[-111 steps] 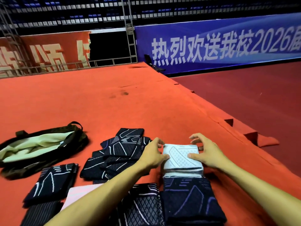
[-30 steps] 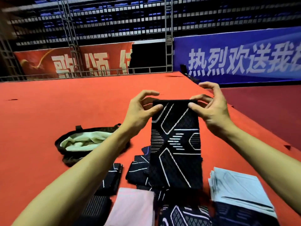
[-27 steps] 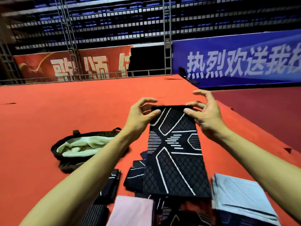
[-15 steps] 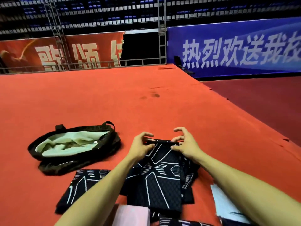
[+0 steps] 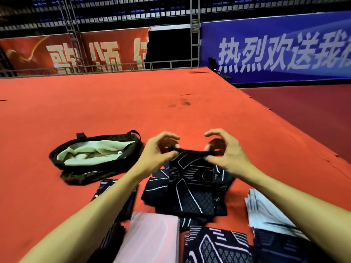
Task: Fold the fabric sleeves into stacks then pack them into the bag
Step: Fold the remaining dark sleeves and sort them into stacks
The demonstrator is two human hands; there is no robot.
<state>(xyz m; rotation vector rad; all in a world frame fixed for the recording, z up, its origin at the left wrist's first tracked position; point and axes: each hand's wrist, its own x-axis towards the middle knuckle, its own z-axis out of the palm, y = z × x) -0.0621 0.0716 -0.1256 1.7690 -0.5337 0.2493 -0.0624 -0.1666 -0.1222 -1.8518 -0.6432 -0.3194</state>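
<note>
A black fabric sleeve [image 5: 191,179] with white line patterns hangs from its top hem, its lower end resting on a pile of loose black sleeves [image 5: 157,190]. My left hand [image 5: 157,152] pinches the hem's left end and my right hand [image 5: 226,150] pinches its right end. A dark bag [image 5: 79,175] with a pale green lining lies open on the red carpet to the left. Folded stacks lie close to me: a pink one [image 5: 152,238], a white one [image 5: 266,213], black patterned ones [image 5: 216,245].
The red carpeted platform [image 5: 114,103] stretches far ahead and left; its right edge drops to a darker red floor [image 5: 307,107]. Another folded black sleeve [image 5: 108,186] lies just below the bag. Banners and metal railings stand at the back.
I lifted a black sleeve high with both hands, then lowered it over the pile. Now its top hem is pinched between both hands, slightly raised again.
</note>
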